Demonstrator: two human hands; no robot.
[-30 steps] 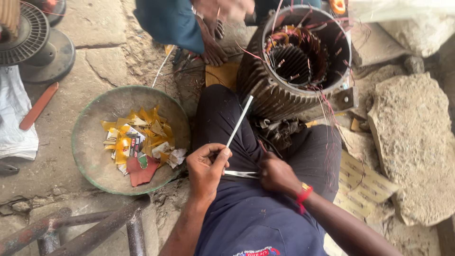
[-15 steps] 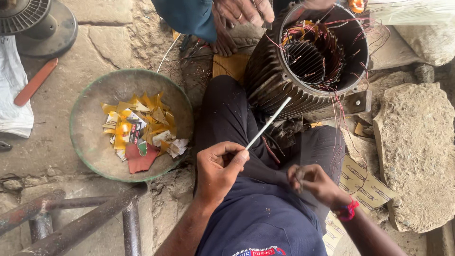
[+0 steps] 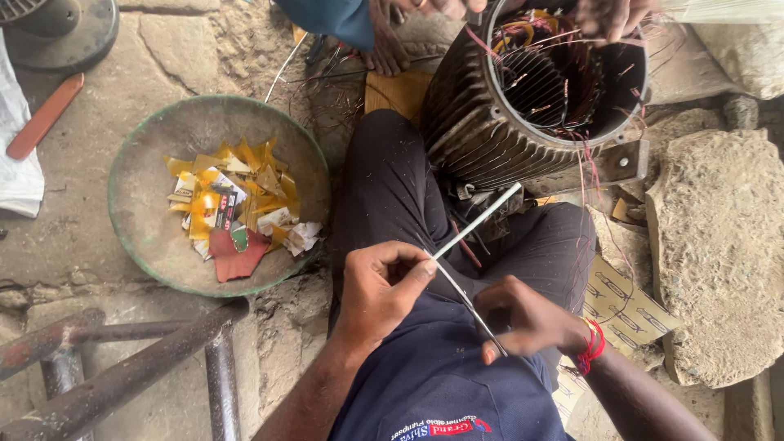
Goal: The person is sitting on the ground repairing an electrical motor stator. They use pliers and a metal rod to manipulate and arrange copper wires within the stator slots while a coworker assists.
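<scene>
Left hand (image 3: 380, 286) pinching white strip (image 3: 478, 222), right hand (image 3: 523, 318) gripping thin blade (image 3: 461, 294) at its end: risk of slip nicking nearby fingers.

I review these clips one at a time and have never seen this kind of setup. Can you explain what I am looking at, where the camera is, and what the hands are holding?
The one camera sits on a person's head and looks down at their lap and hands. They sit on a stony floor. The left hand pinches a thin white strip that points up and to the right. The right hand, with a red wrist thread, holds scissors, whose blades meet the strip by the left fingers. Beyond the knees lies a ribbed metal motor housing with copper windings inside. To the left a round metal pan holds yellow and white scraps. Another person's hand shows at the top edge.
</scene>
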